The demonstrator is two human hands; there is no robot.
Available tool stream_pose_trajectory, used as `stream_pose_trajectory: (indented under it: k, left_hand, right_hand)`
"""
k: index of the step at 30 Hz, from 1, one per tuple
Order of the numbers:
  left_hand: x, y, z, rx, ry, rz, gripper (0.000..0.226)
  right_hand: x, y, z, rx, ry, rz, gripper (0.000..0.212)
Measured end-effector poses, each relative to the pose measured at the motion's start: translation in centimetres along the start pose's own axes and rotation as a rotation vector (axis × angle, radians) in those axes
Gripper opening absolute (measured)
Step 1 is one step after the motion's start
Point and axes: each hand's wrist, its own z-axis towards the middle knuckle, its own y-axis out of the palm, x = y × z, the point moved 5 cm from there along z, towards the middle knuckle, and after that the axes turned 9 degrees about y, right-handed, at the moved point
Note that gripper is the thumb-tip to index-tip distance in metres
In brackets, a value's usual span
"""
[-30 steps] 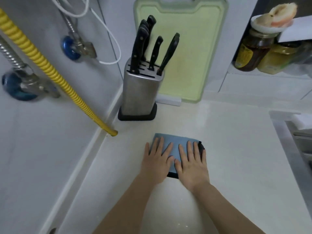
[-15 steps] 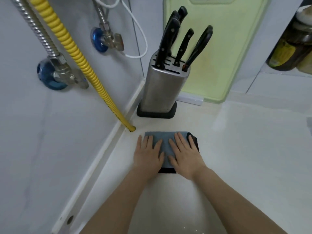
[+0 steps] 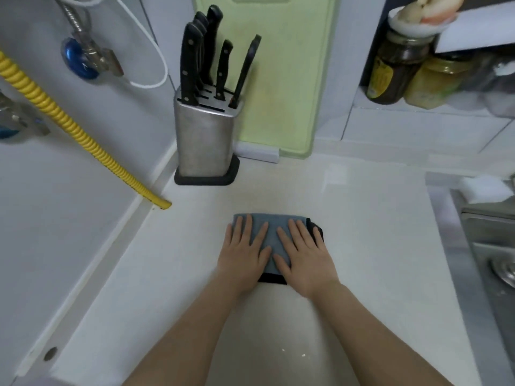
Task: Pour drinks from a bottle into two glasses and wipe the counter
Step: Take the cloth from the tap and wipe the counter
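Wiping is in hand: left hand [image 3: 243, 256] and right hand [image 3: 303, 256] press flat, fingers spread, on the blue cloth [image 3: 271, 232] mid-counter [image 3: 376, 246], which probably needs sliding next across unwiped surface.

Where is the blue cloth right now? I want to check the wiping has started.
In the head view the blue cloth lies flat mid-counter under the left hand and right hand, in front of the knife block.

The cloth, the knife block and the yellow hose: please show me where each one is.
cloth [image 3: 271, 232], head view, on the blue fabric between the two hands.
knife block [image 3: 204, 137], head view, on its steel front.
yellow hose [image 3: 83, 135], head view, on its ribbed middle.
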Motion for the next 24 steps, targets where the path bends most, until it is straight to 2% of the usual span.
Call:
stream_pose_trajectory:
  k: [14, 24]
  left_hand:
    - [11.4, 0.5, 10.6, 0.017, 0.231, -0.077, 0.063]
    - [23.8, 1.1, 10.6, 0.087, 0.476, -0.005, 0.059]
  right_hand:
    - [13.2, -1.2, -2.5, 0.057, 0.274, 0.004, 0.063]
    - [21.8, -2.3, -11.0, 0.032, 0.499, 0.019, 0.06]
